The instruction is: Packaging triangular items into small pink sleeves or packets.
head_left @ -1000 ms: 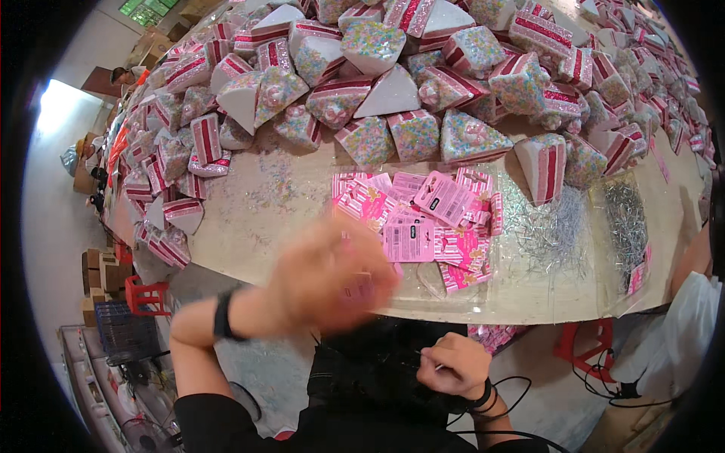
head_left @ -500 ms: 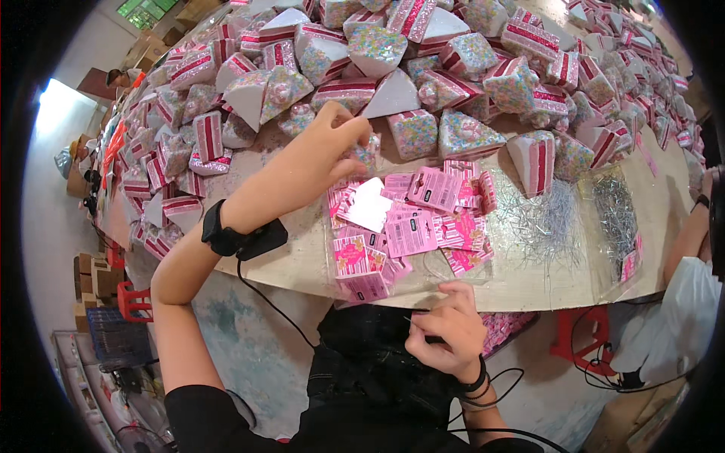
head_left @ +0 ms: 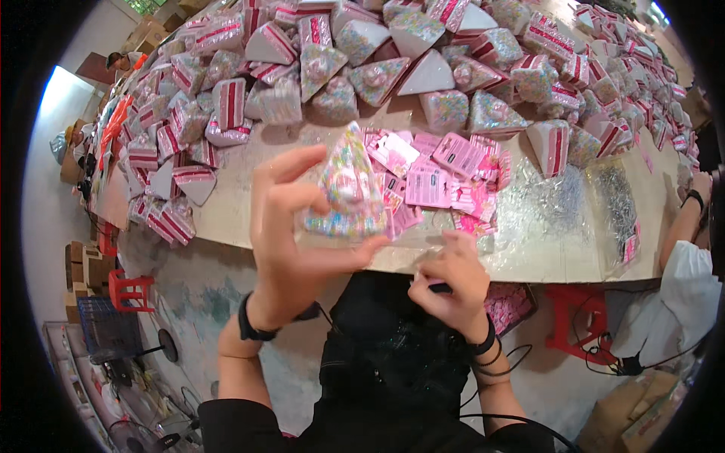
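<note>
My left hand (head_left: 291, 219) is raised over the table's near side, thumb and fingers curved around a toy cake slice (head_left: 351, 185) with a speckled pastel top. The slice's narrow tip points away from me; motion smears it a little. My right hand (head_left: 455, 278) is closed at the table's front edge. A small dark patch shows between its fingers, but what it holds is too blurred to make out. Between and beyond the hands lies a loose pile of pink printed cards (head_left: 429, 181) on a clear plastic bag.
A big heap of similar cake slices (head_left: 377, 79) covers the far side. Thin metal wires or pins (head_left: 555, 196) lie right of the cards, beside a bag of darker ones (head_left: 621, 204). Another person's arm (head_left: 683, 219) is at the right edge. A red stool (head_left: 568, 321) stands below.
My left hand has come back from the heap toward me, bringing a cake slice with it. My right hand has shifted slightly and stays closed; the head view has moved a little.
</note>
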A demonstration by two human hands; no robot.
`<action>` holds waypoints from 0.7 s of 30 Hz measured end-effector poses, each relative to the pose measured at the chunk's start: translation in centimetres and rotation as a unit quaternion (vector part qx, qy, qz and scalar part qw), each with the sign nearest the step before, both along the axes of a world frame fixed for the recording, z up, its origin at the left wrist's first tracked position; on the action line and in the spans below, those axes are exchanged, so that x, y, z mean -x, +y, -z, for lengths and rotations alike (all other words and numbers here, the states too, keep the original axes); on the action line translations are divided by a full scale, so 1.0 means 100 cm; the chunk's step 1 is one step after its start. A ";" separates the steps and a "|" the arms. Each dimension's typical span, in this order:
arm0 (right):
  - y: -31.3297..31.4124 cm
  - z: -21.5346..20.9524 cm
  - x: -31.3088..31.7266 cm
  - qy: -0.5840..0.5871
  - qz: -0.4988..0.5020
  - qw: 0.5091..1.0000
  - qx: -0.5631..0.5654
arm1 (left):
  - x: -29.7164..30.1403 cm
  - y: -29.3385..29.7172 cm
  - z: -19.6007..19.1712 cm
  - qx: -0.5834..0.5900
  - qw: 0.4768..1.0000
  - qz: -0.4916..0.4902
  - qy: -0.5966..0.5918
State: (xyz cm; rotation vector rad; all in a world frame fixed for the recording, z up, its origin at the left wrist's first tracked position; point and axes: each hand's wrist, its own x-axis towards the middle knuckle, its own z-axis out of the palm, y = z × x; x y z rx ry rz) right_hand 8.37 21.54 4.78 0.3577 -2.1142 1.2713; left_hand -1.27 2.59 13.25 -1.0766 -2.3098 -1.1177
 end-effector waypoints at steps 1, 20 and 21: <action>-0.003 0.000 0.001 0.002 -0.002 1.000 0.001 | -0.008 -0.001 0.007 -0.042 0.999 0.004 -0.012; -0.003 -0.038 -0.035 -0.016 -0.028 0.997 0.068 | -0.075 0.021 0.077 -0.140 0.977 0.141 -0.078; -0.003 -0.038 -0.035 -0.017 -0.026 0.997 0.067 | -0.075 0.024 0.080 -0.199 0.966 0.147 -0.076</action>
